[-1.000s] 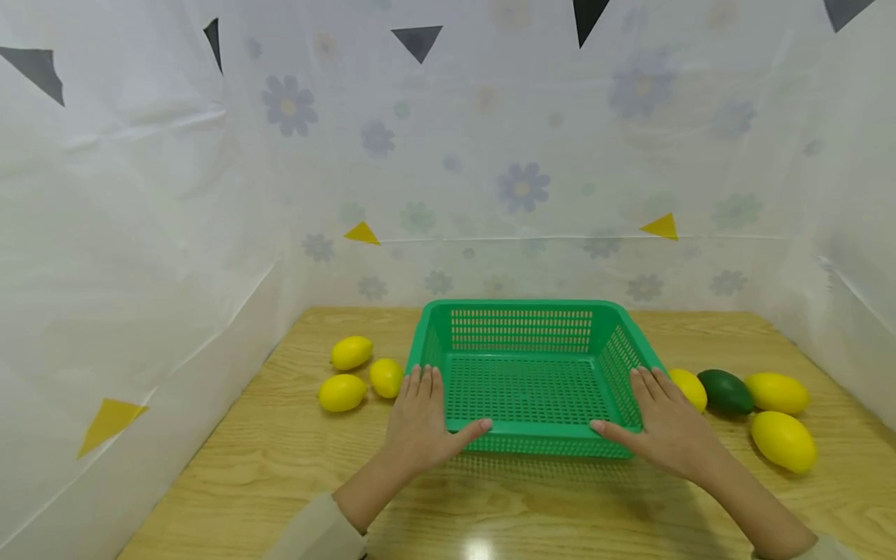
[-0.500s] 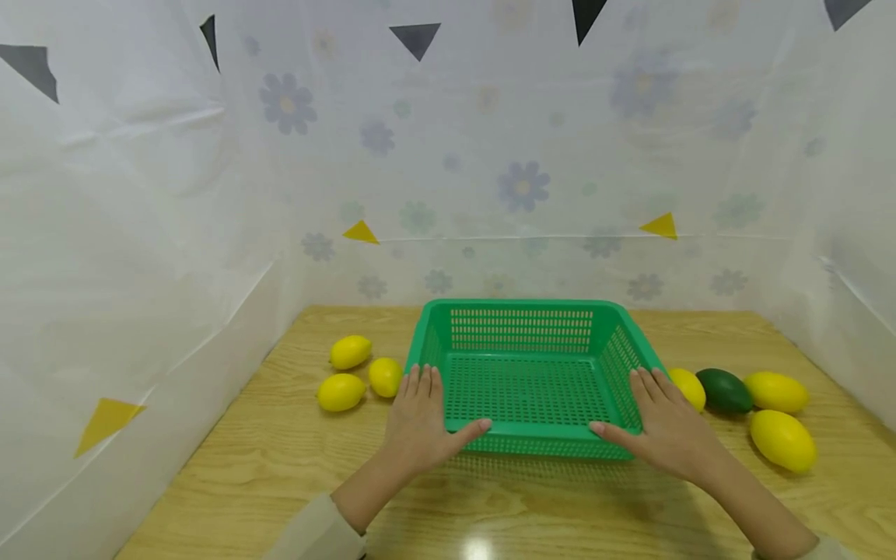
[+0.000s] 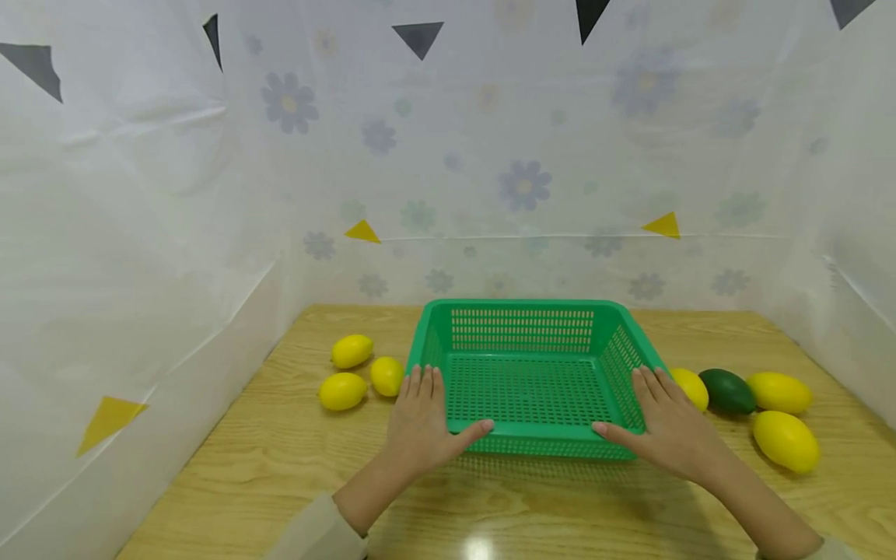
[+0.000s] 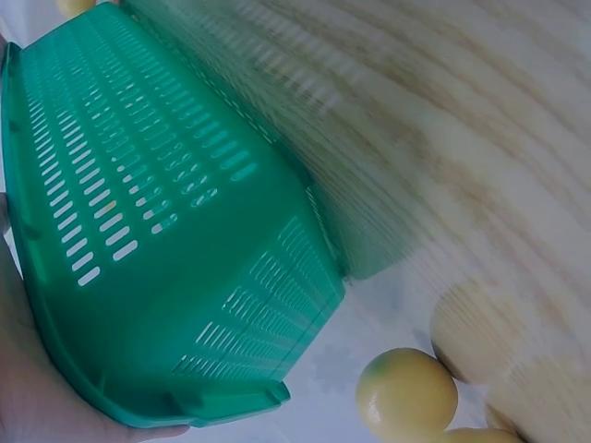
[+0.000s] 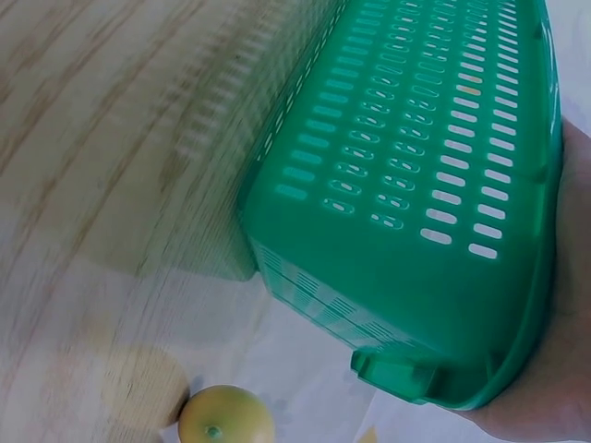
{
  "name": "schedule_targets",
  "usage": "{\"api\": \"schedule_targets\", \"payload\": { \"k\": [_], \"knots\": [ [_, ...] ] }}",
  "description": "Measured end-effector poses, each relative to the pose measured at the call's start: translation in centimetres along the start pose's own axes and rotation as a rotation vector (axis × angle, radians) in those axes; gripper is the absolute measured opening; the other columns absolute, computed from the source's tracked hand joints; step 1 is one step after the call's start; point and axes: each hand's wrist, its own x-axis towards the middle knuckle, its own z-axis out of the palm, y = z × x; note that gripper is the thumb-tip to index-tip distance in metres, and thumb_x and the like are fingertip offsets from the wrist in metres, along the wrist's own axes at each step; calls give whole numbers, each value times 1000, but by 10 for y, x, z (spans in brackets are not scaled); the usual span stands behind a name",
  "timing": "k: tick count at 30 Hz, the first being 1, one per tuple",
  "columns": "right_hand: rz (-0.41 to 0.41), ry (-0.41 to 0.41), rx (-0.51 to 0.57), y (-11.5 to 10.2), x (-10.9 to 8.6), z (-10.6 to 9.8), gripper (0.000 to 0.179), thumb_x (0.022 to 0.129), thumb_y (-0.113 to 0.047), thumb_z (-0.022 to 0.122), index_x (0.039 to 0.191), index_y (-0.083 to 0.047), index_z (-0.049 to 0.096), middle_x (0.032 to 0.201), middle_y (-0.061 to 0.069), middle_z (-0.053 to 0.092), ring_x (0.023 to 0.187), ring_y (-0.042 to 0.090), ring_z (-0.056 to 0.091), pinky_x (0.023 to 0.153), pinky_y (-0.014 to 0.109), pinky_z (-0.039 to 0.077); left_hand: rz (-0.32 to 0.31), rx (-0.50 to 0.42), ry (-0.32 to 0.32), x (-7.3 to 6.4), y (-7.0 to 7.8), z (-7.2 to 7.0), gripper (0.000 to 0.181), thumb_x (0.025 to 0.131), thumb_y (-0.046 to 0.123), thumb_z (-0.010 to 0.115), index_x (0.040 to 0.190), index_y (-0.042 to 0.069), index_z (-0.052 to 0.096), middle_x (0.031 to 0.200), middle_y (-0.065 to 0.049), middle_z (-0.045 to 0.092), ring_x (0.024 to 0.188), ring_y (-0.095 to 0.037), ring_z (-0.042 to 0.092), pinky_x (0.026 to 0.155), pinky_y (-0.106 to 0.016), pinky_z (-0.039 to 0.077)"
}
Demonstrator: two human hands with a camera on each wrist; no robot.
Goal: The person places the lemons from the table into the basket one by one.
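Observation:
A green perforated plastic basket (image 3: 521,304) sits on the table with nothing inside it. My left hand (image 3: 422,416) rests on its near left corner, fingers straight along the rim and thumb on the front edge. On the near right corner my right hand (image 3: 668,424) lies the same way. The left wrist view shows the basket's outer wall (image 4: 129,323) with part of that hand along the rim. In the right wrist view the hand (image 5: 545,388) is likewise against the rim.
Left of the basket lie three lemons (image 3: 342,391). To its right are a dark green oval fruit (image 3: 727,391) and three lemons (image 3: 786,441). The wooden table (image 3: 280,467) is enclosed by white sheeting (image 3: 161,233) with flower prints at the back.

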Motion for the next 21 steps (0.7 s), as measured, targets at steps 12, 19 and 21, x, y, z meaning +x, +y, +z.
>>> {"api": "schedule_targets", "payload": {
  "k": [12, 19, 21],
  "knots": [
    [-1, -18, 30, 3, 1, -1, 99, 85, -57, 54, 141, 16, 19, 145, 39, 16, 133, 55, 14, 103, 67, 17, -3, 0, -5, 0, 2, 0, 105, 81, 77, 37, 144, -6, 22, 151, -23, 21, 142, -38, 13, 117, -48, 15],
    [-4, -18, 27, 3, 1, 0, 99, 84, -58, 55, 141, 16, 20, 146, 38, 17, 133, 55, 14, 103, 67, 17, 3, -46, -5, -1, 2, -2, 104, 81, 74, 41, 145, -6, 20, 152, -23, 18, 142, -39, 11, 117, -48, 14],
    [-3, -18, 23, 3, 1, 0, 99, 84, -58, 55, 141, 16, 20, 146, 38, 17, 133, 55, 14, 103, 67, 17, 5, -76, 6, -2, 1, -4, 103, 82, 73, 43, 145, -5, 20, 152, -22, 18, 142, -39, 11, 117, -49, 15]
  ]
}}
